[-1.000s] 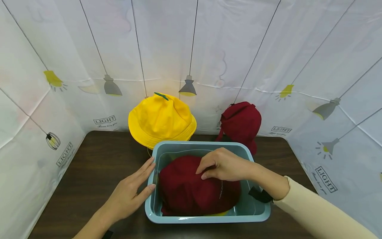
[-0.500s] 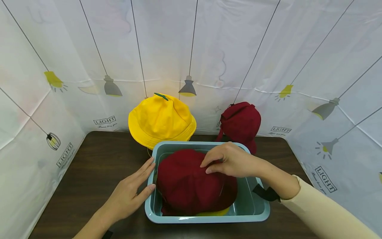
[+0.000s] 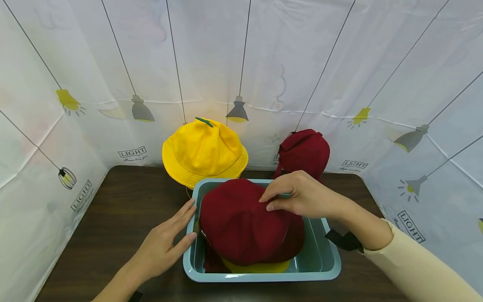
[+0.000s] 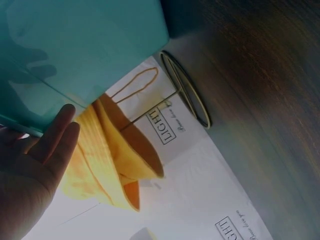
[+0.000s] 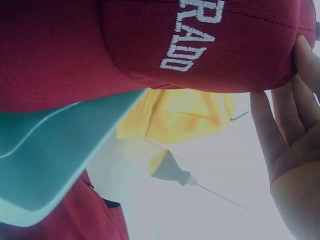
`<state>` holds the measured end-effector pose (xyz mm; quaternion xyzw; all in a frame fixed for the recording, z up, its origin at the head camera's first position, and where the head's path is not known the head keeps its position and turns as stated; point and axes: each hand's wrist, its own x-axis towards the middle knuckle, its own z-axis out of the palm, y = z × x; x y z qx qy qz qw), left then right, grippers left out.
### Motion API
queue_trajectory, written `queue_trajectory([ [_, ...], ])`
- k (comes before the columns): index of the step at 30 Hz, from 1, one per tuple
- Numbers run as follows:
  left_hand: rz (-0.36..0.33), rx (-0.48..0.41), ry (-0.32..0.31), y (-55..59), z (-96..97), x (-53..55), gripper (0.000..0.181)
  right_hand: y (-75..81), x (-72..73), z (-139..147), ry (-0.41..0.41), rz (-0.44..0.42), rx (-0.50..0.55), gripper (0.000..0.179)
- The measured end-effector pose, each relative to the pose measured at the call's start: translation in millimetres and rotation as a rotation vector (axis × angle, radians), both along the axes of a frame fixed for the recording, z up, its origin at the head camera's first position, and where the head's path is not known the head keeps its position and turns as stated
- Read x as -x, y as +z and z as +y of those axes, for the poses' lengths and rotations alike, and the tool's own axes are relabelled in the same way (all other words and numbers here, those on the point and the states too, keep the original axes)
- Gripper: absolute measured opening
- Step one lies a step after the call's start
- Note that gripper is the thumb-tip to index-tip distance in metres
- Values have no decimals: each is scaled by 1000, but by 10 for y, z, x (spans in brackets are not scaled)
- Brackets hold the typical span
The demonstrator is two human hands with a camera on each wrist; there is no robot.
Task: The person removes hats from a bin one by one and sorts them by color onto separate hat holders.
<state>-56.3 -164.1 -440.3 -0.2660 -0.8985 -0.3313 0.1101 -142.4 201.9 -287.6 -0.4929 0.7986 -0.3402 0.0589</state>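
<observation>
By its crown, my right hand (image 3: pixel 302 195) pinches a dark red baseball cap (image 3: pixel 241 222), raised partly out of a light blue plastic basin (image 3: pixel 260 277). White embroidered letters show on the cap's front in the right wrist view, where the fingers (image 5: pixel 267 120) meet the top of the crown. My left hand (image 3: pixel 164 243) rests with straight fingers against the basin's left rim. Below the cap, a yellow piece (image 3: pixel 260 267) and some dark red cloth (image 3: pixel 215 262) lie in the basin, mostly hidden.
A yellow bucket hat (image 3: pixel 205 153) with a green sprout sits on a stand with a ring base (image 4: pixel 187 90) behind the basin. Another dark red cap (image 3: pixel 305 153) hangs at the back right. A patterned curtain (image 3: pixel 264 63) borders the dark wooden table (image 3: pixel 124 209).
My right hand has risen and moved slightly right, lifting the red cap and exposing more of the yellow piece beneath. The left hand has stayed at the basin's rim.
</observation>
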Motion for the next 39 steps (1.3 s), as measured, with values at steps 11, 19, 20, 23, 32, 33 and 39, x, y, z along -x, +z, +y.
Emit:
queue_trajectory([
  [11, -1, 1, -2, -3, 2, 2, 63, 213, -9, 43, -7, 72, 40, 28],
  [19, -6, -6, -3, -6, -1, 1, 62, 370, 2, 112, 4, 135, 96, 34],
  [20, -8, -7, -4, -8, -1, 1, 62, 389, 7, 126, 4, 143, 100, 35],
  [23, -15, -9, -5, -7, 1, 4, 62, 450, 27, 160, -6, 173, 109, 39],
  [32, -23, -7, -5, 5, -1, 2, 62, 668, 30, 222, -45, 241, 134, 44],
  [33, -26, -7, -4, 5, 1, 2, 62, 688, 29, 232, -46, 249, 136, 45],
  [39, -38, -9, -4, 8, 11, -4, 62, 774, 21, 276, -58, 308, 162, 47],
])
